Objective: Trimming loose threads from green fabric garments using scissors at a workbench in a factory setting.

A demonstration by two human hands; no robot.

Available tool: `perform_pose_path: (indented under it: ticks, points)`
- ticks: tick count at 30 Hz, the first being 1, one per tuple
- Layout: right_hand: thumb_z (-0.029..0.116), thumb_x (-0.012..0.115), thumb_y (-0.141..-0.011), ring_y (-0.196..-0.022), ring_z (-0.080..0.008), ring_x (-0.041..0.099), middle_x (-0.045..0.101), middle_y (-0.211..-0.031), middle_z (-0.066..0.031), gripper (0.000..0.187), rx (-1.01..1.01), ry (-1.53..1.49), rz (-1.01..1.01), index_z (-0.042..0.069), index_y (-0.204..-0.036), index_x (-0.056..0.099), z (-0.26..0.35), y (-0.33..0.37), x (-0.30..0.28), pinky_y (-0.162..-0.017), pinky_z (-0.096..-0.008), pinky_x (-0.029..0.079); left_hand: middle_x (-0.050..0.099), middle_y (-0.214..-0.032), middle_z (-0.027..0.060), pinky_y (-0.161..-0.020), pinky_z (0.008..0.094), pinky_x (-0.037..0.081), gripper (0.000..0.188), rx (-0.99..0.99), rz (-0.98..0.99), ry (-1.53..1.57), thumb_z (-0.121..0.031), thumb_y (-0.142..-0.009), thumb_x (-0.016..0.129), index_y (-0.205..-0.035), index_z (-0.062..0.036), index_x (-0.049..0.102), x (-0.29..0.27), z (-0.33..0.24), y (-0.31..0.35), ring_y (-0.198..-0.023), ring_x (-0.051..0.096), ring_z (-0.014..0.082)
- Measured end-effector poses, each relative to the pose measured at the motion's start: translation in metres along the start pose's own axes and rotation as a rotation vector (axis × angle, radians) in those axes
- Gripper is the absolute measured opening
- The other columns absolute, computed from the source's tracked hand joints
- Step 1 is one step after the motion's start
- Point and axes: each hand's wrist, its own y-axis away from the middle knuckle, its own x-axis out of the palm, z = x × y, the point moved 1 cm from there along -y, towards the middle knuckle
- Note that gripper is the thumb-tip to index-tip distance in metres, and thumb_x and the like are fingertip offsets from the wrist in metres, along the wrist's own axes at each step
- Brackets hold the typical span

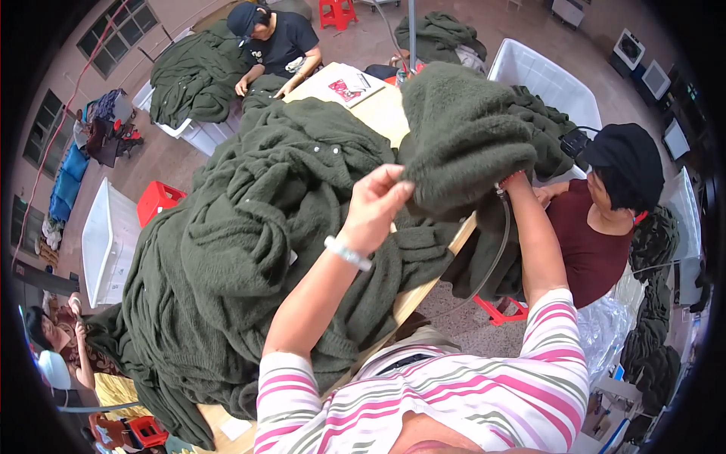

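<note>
The left hand (374, 216) is raised at mid-height, thumb and bent fingers pinched together on the near edge of a dark green fleecy garment (465, 132). A pale bangle (347, 253) circles that wrist. The right forearm (535, 238) reaches up into the same garment, a red bracelet (513, 178) at its wrist; the right hand is covered by the cloth, so I cannot tell how far open it is or what it grips. The garment hangs bunched up above the right part of a pale wooden table (414, 300), with a thin hose (495, 261) curving below it. To its left, a big heap of matching garments (257, 219) (a few small shiny buttons show near its top) covers most of the tabletop and spills over the near left edge. Beyond the heap, a co-worker in a black cap (283, 41) has both hands at more green cloth by the table's far edge. A co-worker in a dark red top (594, 242) is at the right, near a white plastic bin (560, 79). A red stool (157, 201) stands left of the heap, beside another white bin (106, 246)
</note>
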Motion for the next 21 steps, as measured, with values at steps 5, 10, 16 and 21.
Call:
perform_pose_path:
  ticks: [5, 10, 16, 21]
  points:
    - [0.028, 0.045, -0.088, -0.123, -0.032, 0.051, 0.057, -0.128, -0.0182, 0.042, -0.39, 0.033, -0.061, 0.007, -0.12, 0.062, 0.008, -0.044, 0.097, -0.109, -0.0407, 0.033, 0.065, -0.09, 0.0008, -0.067, 0.0224, 0.045, 0.025, -0.171, -0.395, -0.008, -0.012, -0.087, 0.067, -0.11, -0.0046, 0.061, -0.091, 0.098, -0.083, -0.075, 0.058, 0.0081]
    - [0.025, 0.061, -0.083, -0.09, -0.0438, 0.063, 0.064, -0.09, -0.0274, 0.031, 0.037, -0.811, 0.187, 0.0, -0.1, 0.059, 0.036, 0.02, 0.173, -0.078, -0.0508, 0.05, 0.047, -0.12, 0.0105, -0.075, 0.045, 0.044, 0.111, -0.531, -1.05, -0.079, -0.044, -0.065, 0.086, -0.146, -0.0026, 0.021, -0.2, 0.165, -0.076, -0.081, 0.044, 0.02]
    - [0.02, 0.062, -0.085, -0.08, -0.0442, 0.063, 0.064, -0.083, -0.0247, 0.028, 0.09, -1.171, 0.105, 0.002, -0.107, 0.058, 0.054, 0.063, 0.174, -0.07, -0.048, 0.051, 0.036, -0.142, 0.0246, -0.106, 0.0524, 0.035, 0.128, -0.206, -1.338, -0.094, -0.043, -0.053, 0.092, -0.143, 0.0068, 0.015, -0.205, 0.194, -0.142, -0.127, 0.044, 0.0347]
    - [0.01, 0.061, -0.087, -0.072, -0.0212, 0.071, 0.07, -0.087, -0.0139, 0.033, 0.214, -1.359, 0.111, -0.001, -0.117, 0.058, 0.044, 0.094, 0.183, -0.067, -0.0329, 0.055, 0.043, -0.138, 0.0274, -0.1, 0.0413, 0.045, 0.103, -0.641, -1.703, -0.462, -0.023, -0.065, 0.086, -0.142, 0.0081, 0.026, -0.196, 0.182, -0.197, -0.121, 0.05, 0.0377]
